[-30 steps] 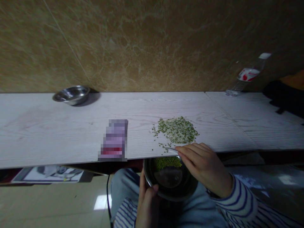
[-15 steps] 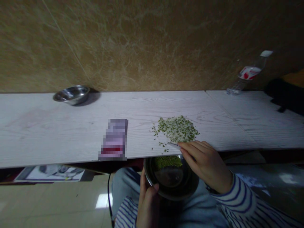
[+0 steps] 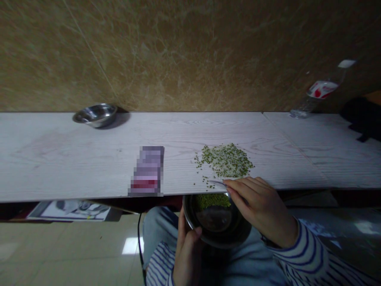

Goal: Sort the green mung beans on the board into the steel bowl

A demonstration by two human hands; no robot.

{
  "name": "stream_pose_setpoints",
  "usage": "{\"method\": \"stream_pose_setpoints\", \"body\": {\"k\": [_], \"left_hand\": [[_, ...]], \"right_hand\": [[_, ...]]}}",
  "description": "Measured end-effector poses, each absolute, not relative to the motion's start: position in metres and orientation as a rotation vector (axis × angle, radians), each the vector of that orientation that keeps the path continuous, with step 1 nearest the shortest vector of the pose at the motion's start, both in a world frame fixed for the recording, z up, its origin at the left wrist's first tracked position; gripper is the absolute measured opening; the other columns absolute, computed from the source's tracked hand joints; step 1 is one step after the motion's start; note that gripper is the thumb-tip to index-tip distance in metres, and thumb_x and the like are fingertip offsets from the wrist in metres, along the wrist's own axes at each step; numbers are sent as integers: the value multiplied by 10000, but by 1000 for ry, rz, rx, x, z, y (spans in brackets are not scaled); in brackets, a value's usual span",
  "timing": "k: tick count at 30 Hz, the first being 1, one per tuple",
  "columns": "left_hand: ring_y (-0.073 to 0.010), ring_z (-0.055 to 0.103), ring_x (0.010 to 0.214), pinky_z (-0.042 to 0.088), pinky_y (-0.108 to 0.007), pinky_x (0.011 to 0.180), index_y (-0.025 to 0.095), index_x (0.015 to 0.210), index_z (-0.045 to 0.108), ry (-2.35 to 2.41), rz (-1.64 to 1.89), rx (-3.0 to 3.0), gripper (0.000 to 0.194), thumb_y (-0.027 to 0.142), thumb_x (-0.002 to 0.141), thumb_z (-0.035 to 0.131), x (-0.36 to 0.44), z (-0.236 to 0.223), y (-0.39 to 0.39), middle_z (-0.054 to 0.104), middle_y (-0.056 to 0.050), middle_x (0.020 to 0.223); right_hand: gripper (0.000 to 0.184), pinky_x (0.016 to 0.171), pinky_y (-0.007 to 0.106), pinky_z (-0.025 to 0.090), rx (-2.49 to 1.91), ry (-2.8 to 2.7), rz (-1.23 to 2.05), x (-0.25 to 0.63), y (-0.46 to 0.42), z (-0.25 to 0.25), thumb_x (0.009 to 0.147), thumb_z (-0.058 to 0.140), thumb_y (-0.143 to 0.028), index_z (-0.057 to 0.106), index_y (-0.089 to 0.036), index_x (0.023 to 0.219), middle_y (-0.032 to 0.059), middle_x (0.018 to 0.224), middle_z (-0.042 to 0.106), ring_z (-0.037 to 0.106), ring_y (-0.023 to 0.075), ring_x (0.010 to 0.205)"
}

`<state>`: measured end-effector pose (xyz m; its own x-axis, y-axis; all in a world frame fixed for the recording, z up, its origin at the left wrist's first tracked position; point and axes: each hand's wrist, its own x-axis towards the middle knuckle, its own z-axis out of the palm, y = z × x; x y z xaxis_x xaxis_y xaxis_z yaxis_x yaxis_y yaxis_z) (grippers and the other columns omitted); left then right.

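My right hand (image 3: 258,206) pinches slim silver tweezers (image 3: 219,183), their tip low over a few loose green beans at the table's front edge. Just beyond lies a mixed pile of green beans and white rice-like grains (image 3: 230,161), with stray beans to its left. Below the edge, over my lap, my left hand (image 3: 189,242) grips the left rim of a steel bowl (image 3: 214,238), thumb on top and fingers outside. Green beans (image 3: 214,201) lie on the bowl's far side. Whether a bean sits between the tweezer tips is too small to tell.
A small steel bowl (image 3: 95,116) stands by the wall at the back left. A phone-like blurred item (image 3: 147,171) lies left of the pile. Far right are a plastic bottle (image 3: 321,90) and a dark cloth-like item (image 3: 364,117). Papers (image 3: 71,209) rest below the table at left.
The tweezers lifted slightly toward the pile, then came back down by the loose beans near the edge. My left hand keeps its hold on the bowl. The whole view has shifted a little.
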<state>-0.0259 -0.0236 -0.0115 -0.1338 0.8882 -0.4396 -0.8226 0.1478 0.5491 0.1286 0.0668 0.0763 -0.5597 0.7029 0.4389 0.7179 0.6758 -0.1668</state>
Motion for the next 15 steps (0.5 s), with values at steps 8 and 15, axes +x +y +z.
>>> {"method": "stream_pose_setpoints", "body": {"k": [8, 15], "left_hand": [[-329, 449, 1296, 391, -437, 1031, 343, 1383, 464, 858, 1497, 101, 728, 241, 687, 653, -25, -14, -24, 576, -54, 1357], [-333, 488, 1261, 393, -443, 1028, 325, 1378, 478, 869, 1522, 81, 729, 232, 677, 654, -26, -12, -24, 608, -62, 1312]], "right_hand": [[195, 751, 339, 413, -1130, -2410, -69, 131, 71, 72, 933, 493, -171, 617, -173, 1084, 52, 939, 709, 622, 192, 832], [194, 787, 338, 415, -1119, -2390, -8, 127, 73, 70, 929, 499, -169, 623, -181, 1078, 46, 948, 706, 620, 189, 855]]}}
